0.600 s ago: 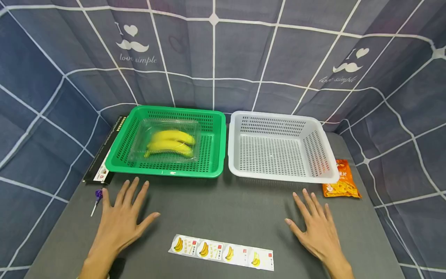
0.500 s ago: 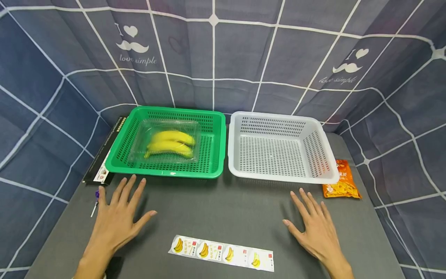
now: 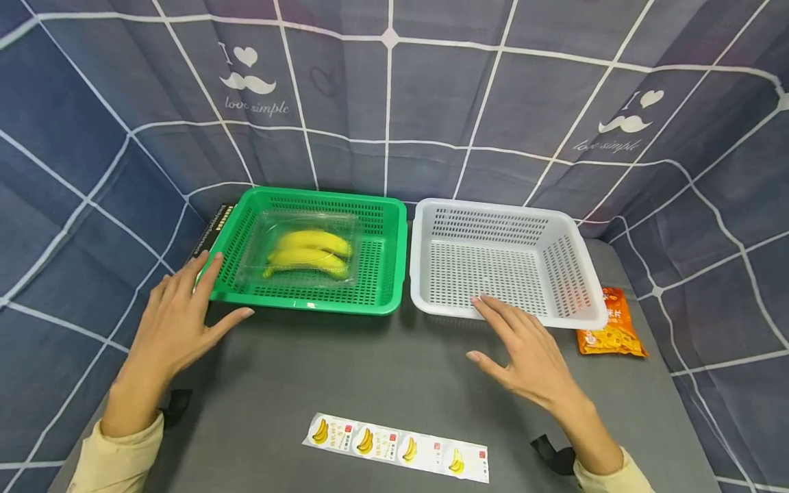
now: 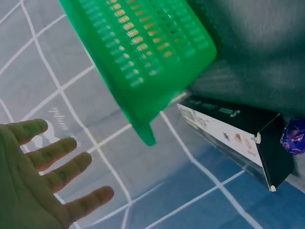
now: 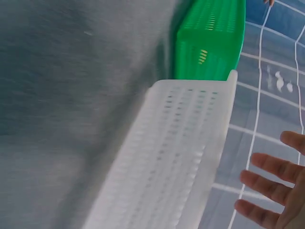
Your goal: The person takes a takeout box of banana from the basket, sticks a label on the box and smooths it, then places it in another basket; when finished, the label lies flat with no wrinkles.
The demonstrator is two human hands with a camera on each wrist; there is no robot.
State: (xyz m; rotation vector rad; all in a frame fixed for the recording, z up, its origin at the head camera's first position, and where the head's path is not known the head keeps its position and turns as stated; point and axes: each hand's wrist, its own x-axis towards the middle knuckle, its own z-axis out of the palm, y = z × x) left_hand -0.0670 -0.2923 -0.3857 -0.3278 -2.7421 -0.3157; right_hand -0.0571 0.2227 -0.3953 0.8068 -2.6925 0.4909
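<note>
In the head view, my left hand (image 3: 175, 325) hovers by the near left corner of the green basket (image 3: 308, 305), fingers spread and holding nothing. Inside that basket lies a clear plastic box (image 3: 255, 257) with yellow bananas (image 3: 308, 260) in it. My right hand (image 3: 530, 356) is held over the front edge of the white basket (image 3: 481, 274), its fingers extended. The right wrist view has those fingers apart from the basket wall. A strip of banana stickers (image 3: 397, 448) lies flat on the table, closer to me than both baskets.
An orange snack bag (image 3: 613, 325) lies against the white basket's right side. Left of the green basket rests a black box (image 4: 228, 126), with a purple-wrapped lollipop (image 4: 293, 136) near its end. A checked curtain (image 3: 345, 82) encloses the grey table (image 3: 370, 370) at the back and sides.
Both hands have risen from low over the table and moved forward to the baskets. My right hand has also shifted left. The head view has shifted slightly; the objects stay in place.
</note>
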